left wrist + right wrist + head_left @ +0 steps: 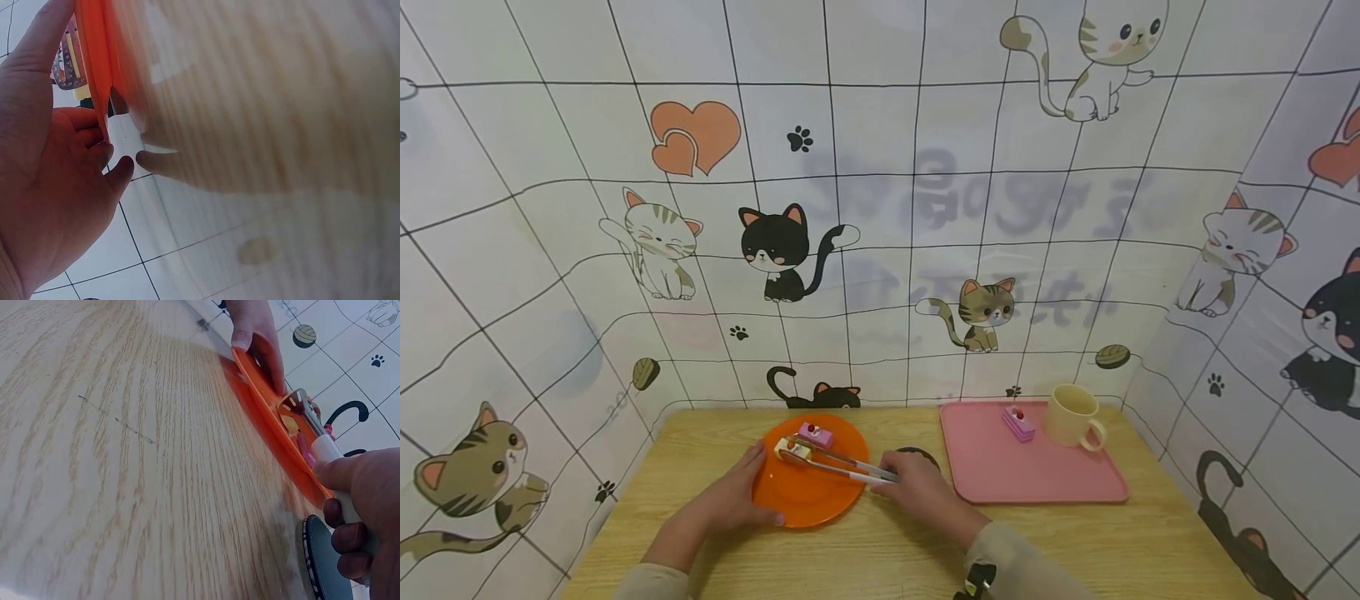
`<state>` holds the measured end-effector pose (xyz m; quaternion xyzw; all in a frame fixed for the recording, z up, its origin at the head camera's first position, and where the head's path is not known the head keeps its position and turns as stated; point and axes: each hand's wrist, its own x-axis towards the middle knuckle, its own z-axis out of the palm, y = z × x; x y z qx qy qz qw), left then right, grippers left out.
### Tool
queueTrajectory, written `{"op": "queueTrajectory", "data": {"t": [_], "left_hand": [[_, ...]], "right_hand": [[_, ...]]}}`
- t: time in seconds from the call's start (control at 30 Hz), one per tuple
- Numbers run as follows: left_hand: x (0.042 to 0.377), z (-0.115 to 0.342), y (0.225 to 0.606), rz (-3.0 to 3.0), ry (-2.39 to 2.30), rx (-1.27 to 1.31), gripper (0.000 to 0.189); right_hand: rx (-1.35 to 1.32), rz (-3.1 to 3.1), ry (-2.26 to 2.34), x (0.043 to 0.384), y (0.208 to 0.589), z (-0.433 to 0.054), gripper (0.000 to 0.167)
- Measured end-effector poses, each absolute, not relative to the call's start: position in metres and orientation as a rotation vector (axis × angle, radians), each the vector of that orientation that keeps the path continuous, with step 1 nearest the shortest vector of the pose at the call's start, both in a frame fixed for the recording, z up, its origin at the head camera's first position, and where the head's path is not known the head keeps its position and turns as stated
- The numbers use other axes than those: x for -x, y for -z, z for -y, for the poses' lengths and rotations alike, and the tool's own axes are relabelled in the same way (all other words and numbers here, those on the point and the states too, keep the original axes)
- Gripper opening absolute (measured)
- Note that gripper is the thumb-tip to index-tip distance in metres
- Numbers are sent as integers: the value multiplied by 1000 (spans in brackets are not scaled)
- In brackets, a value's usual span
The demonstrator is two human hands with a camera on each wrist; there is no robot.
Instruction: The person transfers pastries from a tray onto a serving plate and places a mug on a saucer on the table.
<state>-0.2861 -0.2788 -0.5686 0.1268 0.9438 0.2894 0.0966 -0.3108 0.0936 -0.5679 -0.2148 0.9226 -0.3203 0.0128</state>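
My left hand (730, 496) holds the left rim of an orange plate (812, 500), thumb at the near side and fingers farther back. On the plate sit a yellow toy cake slice (793, 450) and a pink toy cake slice (816, 434) with a red topping. My right hand (928, 487) grips metal tongs (842, 468) by their white handles. The tong tips reach left over the plate, one on each side of the yellow slice. In the right wrist view, the tongs (312, 419) slant down over the plate (269, 406).
To the right lies a pink tray (1037, 479) bearing another pink cake slice (1018, 423) and a yellow mug (1071, 417). A round, dark-rimmed flat object (328, 562) lies beside my right hand. Walls with cat drawings (880, 208) enclose the wooden table (850, 567).
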Motion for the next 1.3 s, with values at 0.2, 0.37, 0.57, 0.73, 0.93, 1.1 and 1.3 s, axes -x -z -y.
{"op": "queueTrajectory", "data": {"t": [0.2, 0.37, 0.57, 0.73, 0.93, 1.1, 1.3], "left_hand": [[286, 280, 568, -2795, -857, -379, 133], [286, 279, 567, -2799, -851, -380, 133], [285, 279, 567, -2791, -863, -372, 133], [285, 279, 567, -2791, -867, -371, 133], [286, 280, 567, -2793, -860, -385, 134], [287, 280, 567, -2792, -856, -376, 134], [287, 279, 567, -2795, -834, -362, 134]], "right_hand": [[649, -2890, 986, 313, 571, -91, 22], [646, -2886, 1000, 312, 571, -90, 22], [629, -2867, 1011, 312, 572, -91, 24], [624, -2848, 1035, 310, 572, -92, 26], [619, -2854, 1039, 310, 572, -93, 27], [618, -2846, 1059, 308, 571, -94, 27], [629, -2853, 1066, 306, 568, -97, 28]]}}
